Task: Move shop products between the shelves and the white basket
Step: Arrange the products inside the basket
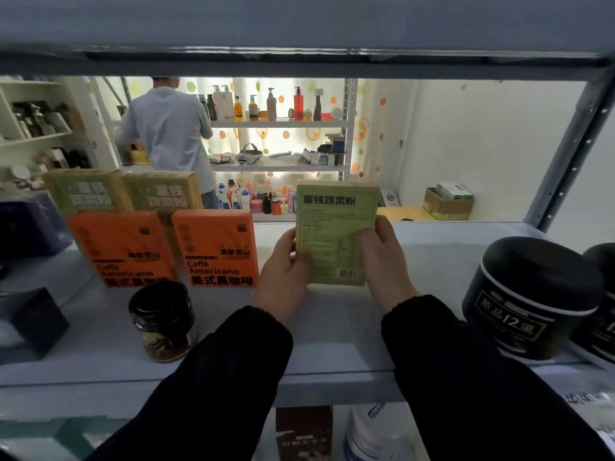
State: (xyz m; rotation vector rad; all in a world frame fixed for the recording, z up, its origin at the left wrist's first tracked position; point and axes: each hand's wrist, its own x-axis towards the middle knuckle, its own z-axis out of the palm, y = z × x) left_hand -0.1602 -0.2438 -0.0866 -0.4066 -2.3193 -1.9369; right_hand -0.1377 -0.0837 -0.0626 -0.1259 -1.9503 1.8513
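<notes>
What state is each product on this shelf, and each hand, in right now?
Held vegetable-powder box: upright, gripped at both edges.
Left hand: grips its left edge.
Right hand: grips its right edge.
Orange Caffè Americano boxes: upright, untouched.
Dark glass jar: upright, lid on.
Black tub: upright, lid on.

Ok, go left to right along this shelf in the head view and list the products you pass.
Dark box → left orange coffee box → right orange coffee box → green box, held between left hand and right hand → black tub → second black tub at the right edge.
</notes>
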